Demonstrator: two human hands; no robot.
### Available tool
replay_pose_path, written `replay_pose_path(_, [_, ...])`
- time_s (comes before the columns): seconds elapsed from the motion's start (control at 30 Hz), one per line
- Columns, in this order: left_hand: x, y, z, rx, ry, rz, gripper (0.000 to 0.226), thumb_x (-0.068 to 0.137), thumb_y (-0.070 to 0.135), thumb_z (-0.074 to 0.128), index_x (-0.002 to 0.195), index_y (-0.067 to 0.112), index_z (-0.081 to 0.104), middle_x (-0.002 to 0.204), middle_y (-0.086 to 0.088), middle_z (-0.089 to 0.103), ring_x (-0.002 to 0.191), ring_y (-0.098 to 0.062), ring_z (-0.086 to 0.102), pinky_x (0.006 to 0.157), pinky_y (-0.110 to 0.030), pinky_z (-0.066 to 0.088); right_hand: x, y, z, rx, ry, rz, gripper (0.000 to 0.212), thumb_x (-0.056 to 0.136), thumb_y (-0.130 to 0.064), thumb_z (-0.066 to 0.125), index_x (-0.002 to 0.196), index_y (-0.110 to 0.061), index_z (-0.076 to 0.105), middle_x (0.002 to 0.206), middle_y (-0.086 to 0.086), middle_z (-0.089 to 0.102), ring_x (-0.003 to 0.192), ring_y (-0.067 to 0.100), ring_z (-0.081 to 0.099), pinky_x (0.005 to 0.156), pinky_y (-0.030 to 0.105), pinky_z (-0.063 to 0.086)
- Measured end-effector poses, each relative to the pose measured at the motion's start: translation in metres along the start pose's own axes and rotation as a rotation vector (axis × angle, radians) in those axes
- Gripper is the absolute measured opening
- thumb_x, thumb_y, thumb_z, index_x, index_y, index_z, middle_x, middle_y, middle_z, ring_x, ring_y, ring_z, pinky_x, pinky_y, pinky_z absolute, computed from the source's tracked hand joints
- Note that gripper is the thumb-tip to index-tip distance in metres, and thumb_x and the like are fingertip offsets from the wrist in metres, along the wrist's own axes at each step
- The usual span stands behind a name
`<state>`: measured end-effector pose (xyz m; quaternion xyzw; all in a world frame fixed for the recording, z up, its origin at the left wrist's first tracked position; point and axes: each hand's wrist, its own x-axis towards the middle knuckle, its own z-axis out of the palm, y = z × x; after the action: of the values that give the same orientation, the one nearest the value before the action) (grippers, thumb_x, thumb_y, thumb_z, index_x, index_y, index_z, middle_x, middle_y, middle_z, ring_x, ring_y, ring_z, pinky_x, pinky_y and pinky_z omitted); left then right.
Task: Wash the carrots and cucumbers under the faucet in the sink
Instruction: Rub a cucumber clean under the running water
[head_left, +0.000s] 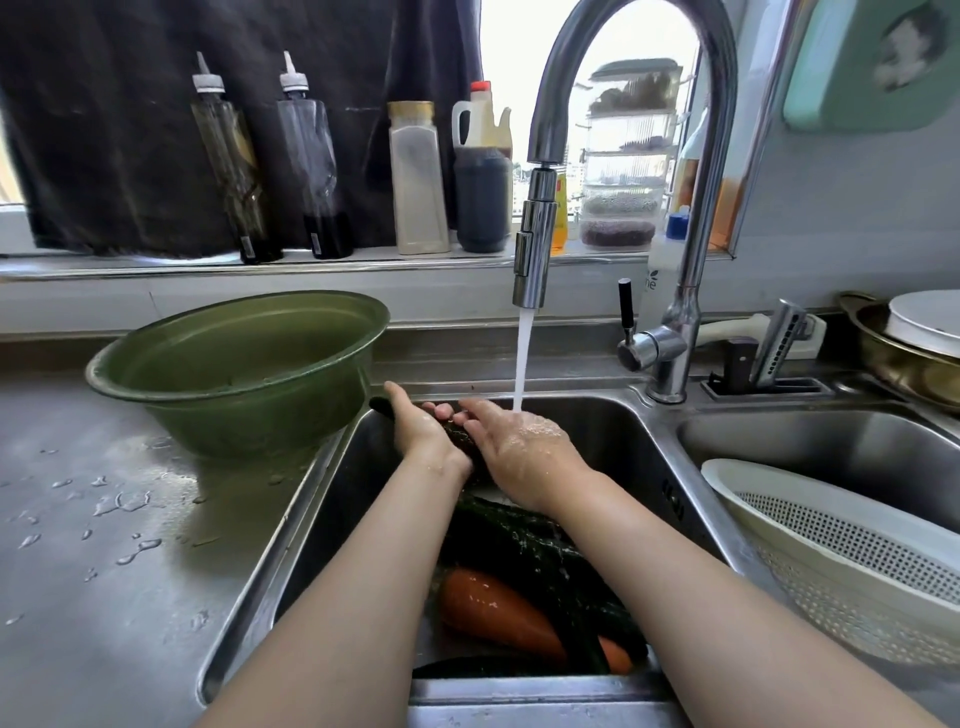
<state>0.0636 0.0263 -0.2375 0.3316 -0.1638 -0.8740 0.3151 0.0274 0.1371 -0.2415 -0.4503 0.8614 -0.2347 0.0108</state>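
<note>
We see a big metal sink (618, 436). The bottom of the picture cuts off its near side. A tall faucet (628, 67) bends over it, and water (522, 358) runs down. A green bowl (234, 364) sits on the wet counter just left of the sink. A white strainer (841, 551) leans on the right, and the picture edge cuts it off.

Two arms hide much of the sink floor. Between them lie dark cucumbers (519, 540) and a carrot (493, 613), partly covered.

The left hand (421, 431) curls its fingers round one dark cucumber (460, 436). The right hand (519, 447) lies on the same cucumber, just beside the left hand. We cannot tell if it grips or only presses. The water lands on this hand. The hands hide most of the cucumber; one end pokes out to the left.
</note>
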Motion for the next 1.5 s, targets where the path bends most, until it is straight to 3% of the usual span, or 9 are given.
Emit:
replay_pose_path(0.23, [0.012,-0.014,0.003,0.117,-0.081,-0.006,0.048,0.097,0.044,0.065,0.065,0.015,0.043,0.059,0.000,0.047,0.047,-0.016,0.045,0.058,-0.032,0.051,0.006,0.015,0.004,0.182,0.046,0.154,0.052,0.097,-0.002,0.047,0.144,-0.022,0.053,0.136,0.000,0.065,0.129,0.019,0.059,0.100,0.019,0.038])
replay_pose_path(0.4, [0.018,-0.001,0.006,0.006,-0.119,0.020,0.035,0.102,0.031,0.062,0.074,0.016,0.049,0.074,0.000,0.049,0.067,-0.015,0.050,0.073,-0.034,0.050,0.008,0.022,0.001,0.250,-0.027,0.278,0.035,0.101,-0.044,0.041,0.128,-0.028,0.057,0.118,0.004,0.068,0.111,0.028,0.062,0.095,0.039,0.048])
replay_pose_path(0.57, [-0.010,-0.017,0.007,0.394,-0.287,0.187,0.008,0.102,0.010,0.060,0.097,0.017,0.059,0.084,-0.004,0.060,0.077,-0.018,0.062,0.080,-0.035,0.055,0.001,0.037,0.004,0.460,-0.166,0.385,0.080,0.083,-0.083,0.049,0.123,-0.015,0.067,0.107,0.010,0.072,0.096,0.027,0.068,0.087,0.037,0.053])
replay_pose_path(0.7, [-0.035,-0.023,0.008,0.762,-0.400,0.341,0.019,0.099,0.026,0.067,0.088,0.012,0.062,0.070,-0.005,0.066,0.065,-0.020,0.066,0.072,-0.034,0.058,-0.006,0.060,-0.009,0.613,-0.416,0.393,0.035,0.072,-0.045,0.080,0.083,-0.013,0.070,0.075,0.009,0.067,0.063,0.022,0.066,0.070,0.035,0.056])
replay_pose_path(0.83, [-0.048,-0.033,0.011,0.870,-0.579,0.368,0.048,0.102,0.042,0.059,0.069,0.007,0.061,0.065,-0.012,0.062,0.061,-0.027,0.064,0.074,-0.035,0.057,-0.012,0.068,-0.004,0.606,-0.522,0.447,0.020,0.086,-0.019,0.078,0.093,-0.009,0.063,0.067,0.005,0.064,0.063,0.023,0.068,0.066,0.033,0.058])
replay_pose_path(1.1, [-0.036,-0.034,0.012,0.965,-0.540,0.833,0.017,0.108,0.013,0.045,0.122,0.018,0.054,0.088,-0.003,0.062,0.065,-0.011,0.061,0.065,-0.025,0.056,-0.009,0.064,0.001,0.534,-0.581,0.506,0.037,0.063,-0.028,0.084,0.087,-0.006,0.069,0.091,0.019,0.075,0.083,0.032,0.071,0.081,0.043,0.052])
replay_pose_path(1.27, [-0.036,-0.029,0.018,0.838,-0.541,0.707,0.040,0.109,0.034,0.046,0.083,0.006,0.058,0.056,-0.004,0.053,0.050,-0.018,0.053,0.057,-0.027,0.054,-0.008,0.065,0.001,0.525,-0.570,0.475,0.023,0.072,-0.012,0.078,0.089,-0.004,0.064,0.083,0.019,0.072,0.091,0.043,0.074,0.094,0.053,0.056])
replay_pose_path(1.4, [-0.034,-0.030,0.016,0.831,-0.513,0.556,0.042,0.108,0.037,0.048,0.076,0.010,0.056,0.061,-0.004,0.056,0.060,-0.015,0.057,0.066,-0.019,0.052,-0.008,0.066,0.003,0.558,-0.525,0.461,0.014,0.078,-0.002,0.071,0.088,-0.005,0.062,0.067,0.012,0.064,0.059,0.026,0.067,0.073,0.043,0.058])
replay_pose_path(1.5, [-0.029,-0.035,0.011,0.853,-0.497,0.409,0.032,0.105,0.034,0.052,0.079,0.017,0.056,0.070,0.000,0.058,0.077,-0.019,0.056,0.080,-0.038,0.051,-0.009,0.067,0.004,0.582,-0.490,0.452,0.009,0.074,-0.001,0.068,0.076,-0.006,0.061,0.063,0.013,0.059,0.054,0.025,0.060,0.068,0.038,0.054])
